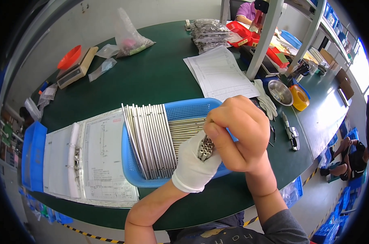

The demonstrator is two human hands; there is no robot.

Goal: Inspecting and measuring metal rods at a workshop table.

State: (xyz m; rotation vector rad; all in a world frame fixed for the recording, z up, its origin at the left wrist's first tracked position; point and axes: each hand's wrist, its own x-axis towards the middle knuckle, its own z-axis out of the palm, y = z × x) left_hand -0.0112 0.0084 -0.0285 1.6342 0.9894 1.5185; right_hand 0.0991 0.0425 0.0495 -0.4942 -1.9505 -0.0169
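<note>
My left hand (194, 164), in a white glove, is wrapped round a bundle of thin metal tubes (206, 149), their hollow ends turned up toward me. Just right of the bundle and above it is my bare right hand (243, 132), its fingers curled closed with the thumb against the index finger. Whatever it pinches, if anything, is hidden. Under both hands stands a blue plastic basket (142, 183). In its left part a row of long silver tubes (150, 140) lies side by side; more tubes (186, 130) lie crosswise beside them.
An open ring binder with printed sheets (101, 162) lies left of the basket, next to a blue bin (34, 156). Behind are a scale (77, 67), plastic bags (129, 38) and papers (223, 73). A steel bowl (280, 92), white glove (265, 99) and caliper (291, 132) lie right. Other people sit beyond.
</note>
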